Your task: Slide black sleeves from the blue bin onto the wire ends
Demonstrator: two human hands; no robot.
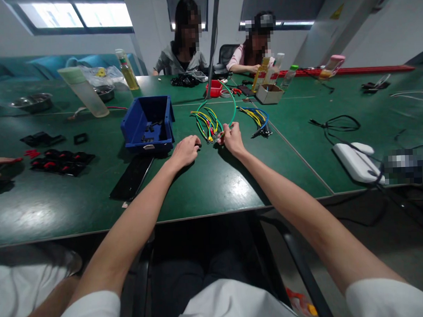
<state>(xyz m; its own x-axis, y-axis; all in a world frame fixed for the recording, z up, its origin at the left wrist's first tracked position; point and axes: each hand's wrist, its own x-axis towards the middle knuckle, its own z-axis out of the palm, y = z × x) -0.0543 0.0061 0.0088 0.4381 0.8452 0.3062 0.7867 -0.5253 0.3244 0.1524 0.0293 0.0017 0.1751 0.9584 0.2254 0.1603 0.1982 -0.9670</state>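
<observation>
My right hand (233,139) is closed in a pinch on a green wire (234,103), which loops up and away behind the fingers. To its left lies a bundle of yellow and green wires (207,123) with metal end terminals. My left hand (186,151) rests on the table with its fingers curled inward. Something small and dark shows at its fingertips, too small to make out. Just beyond that hand stands a blue bin (147,126) with small black parts inside. Right of my right hand lies a second bundle, of yellow and blue wires (257,117).
A black phone (131,178) lies left of my left forearm. Black and red parts (60,162) lie farther left, near another person's hand (3,160). A red container (214,88) and a small cardboard box (269,94) stand beyond the wires. Two people sit across the table.
</observation>
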